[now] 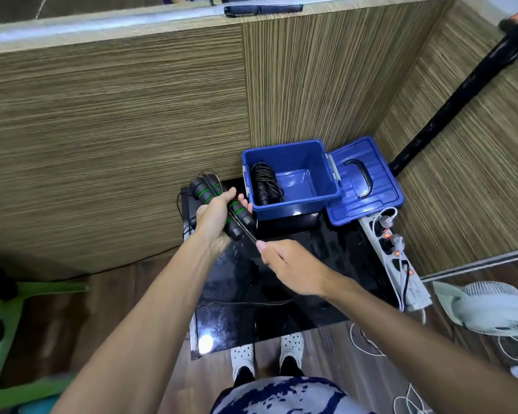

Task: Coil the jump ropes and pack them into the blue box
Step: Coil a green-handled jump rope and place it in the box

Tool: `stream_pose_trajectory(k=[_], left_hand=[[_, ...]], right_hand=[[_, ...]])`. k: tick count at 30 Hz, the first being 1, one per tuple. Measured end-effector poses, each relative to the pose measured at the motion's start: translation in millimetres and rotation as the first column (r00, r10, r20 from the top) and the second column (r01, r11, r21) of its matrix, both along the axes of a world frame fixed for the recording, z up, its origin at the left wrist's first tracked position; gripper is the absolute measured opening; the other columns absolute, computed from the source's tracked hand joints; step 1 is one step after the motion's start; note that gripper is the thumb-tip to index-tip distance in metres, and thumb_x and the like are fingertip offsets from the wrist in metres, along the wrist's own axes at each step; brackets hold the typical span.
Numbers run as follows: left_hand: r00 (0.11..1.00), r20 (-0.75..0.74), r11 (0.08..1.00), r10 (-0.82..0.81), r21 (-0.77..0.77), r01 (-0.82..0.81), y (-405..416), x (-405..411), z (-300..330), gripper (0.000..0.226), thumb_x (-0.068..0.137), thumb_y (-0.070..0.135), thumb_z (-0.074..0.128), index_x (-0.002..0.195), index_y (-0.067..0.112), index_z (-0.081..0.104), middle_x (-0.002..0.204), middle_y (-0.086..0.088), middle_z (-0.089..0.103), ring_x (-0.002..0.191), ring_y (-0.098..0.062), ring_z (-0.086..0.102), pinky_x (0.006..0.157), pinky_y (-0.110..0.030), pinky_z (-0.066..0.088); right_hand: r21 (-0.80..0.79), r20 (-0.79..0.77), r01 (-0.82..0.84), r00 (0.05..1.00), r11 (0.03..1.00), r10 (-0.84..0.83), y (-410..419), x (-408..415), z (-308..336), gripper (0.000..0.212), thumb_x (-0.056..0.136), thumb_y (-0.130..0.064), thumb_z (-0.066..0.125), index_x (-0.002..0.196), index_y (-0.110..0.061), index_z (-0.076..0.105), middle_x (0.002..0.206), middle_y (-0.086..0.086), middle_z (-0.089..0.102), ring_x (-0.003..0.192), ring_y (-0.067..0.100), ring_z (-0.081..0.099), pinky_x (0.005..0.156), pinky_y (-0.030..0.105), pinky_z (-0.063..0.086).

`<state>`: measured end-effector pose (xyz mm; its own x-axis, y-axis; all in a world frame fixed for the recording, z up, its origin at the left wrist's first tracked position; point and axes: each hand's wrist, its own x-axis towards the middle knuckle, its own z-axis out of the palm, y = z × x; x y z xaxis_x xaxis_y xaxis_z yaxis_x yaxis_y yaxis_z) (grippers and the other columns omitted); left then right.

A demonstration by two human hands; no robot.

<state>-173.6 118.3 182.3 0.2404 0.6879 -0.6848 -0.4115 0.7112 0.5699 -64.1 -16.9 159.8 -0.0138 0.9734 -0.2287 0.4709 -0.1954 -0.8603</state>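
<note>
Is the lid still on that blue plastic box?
No, the blue plastic box stands open, and its blue lid with the black handle lies flat beside it on the right.

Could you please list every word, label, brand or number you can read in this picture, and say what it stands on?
No text can be read in this picture.
blue box: plain walls, no label shows.
blue lid: moulded ridges only, no lettering.
jump rope handles in the left hand: green rings, no brand visible.
power strip: any markings too small to read.
</note>
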Motion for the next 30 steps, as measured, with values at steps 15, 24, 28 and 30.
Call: stream_pose_trajectory(k=[15,24,28,30], left_hand=[[0.778,-0.146,0.767,-0.61,0.134,0.627,-72,-18,33,0.042,0.09,0.039,0.062,0.109,0.002,0.063,0.084,-0.012,0.075,0.097,-0.032,0.074,0.083,-0.043,0.062],[0.781,-0.204,0.786,-0.59,0.074,0.614,-74,-43,18,0.024,0.099,0.024,0.06,0.107,0.002,0.058,0.084,-0.015,0.071,0.099,-0.039,0.074,0.077,-0.044,0.063],[0.692,-0.216,0.7,-0.688,0.05,0.712,-74,-56,16,0.033,0.099,0.027,0.06,0.111,-0.004,0.058,0.095,-0.021,0.074,0.106,-0.041,0.071,0.081,-0.05,0.062],[0.627,-0.227,0.638,-0.745,0.031,0.769,-74,-61,13,0.039,0.097,0.029,0.062,0.113,-0.007,0.061,0.109,-0.028,0.072,0.112,-0.044,0.067,0.087,-0.064,0.055]], right_hand=[[-0.33,-0.121,-0.092,0.991,0.94,0.055,-19,51,-16,0.082,0.062,-0.083,0.071,0.051,-0.018,0.023,0.062,0.009,0.017,0.061,0.026,0.014,0.059,0.038,0.009],[-0.309,-0.093,-0.205,0.978,0.929,0.185,2,84,9,0.065,0.082,-0.042,0.074,0.052,0.001,0.035,0.051,0.005,0.023,0.051,0.017,0.019,0.05,0.026,0.017],[-0.297,-0.01,-0.258,0.964,0.919,0.267,11,95,16,0.063,0.086,-0.037,0.075,0.05,-0.004,0.035,0.053,0.009,0.024,0.051,0.024,0.02,0.05,0.028,0.02],[-0.292,0.039,-0.274,0.954,0.917,0.297,15,95,17,0.068,0.083,-0.043,0.077,0.052,-0.008,0.028,0.056,0.009,0.021,0.056,0.03,0.019,0.055,0.036,0.019]])
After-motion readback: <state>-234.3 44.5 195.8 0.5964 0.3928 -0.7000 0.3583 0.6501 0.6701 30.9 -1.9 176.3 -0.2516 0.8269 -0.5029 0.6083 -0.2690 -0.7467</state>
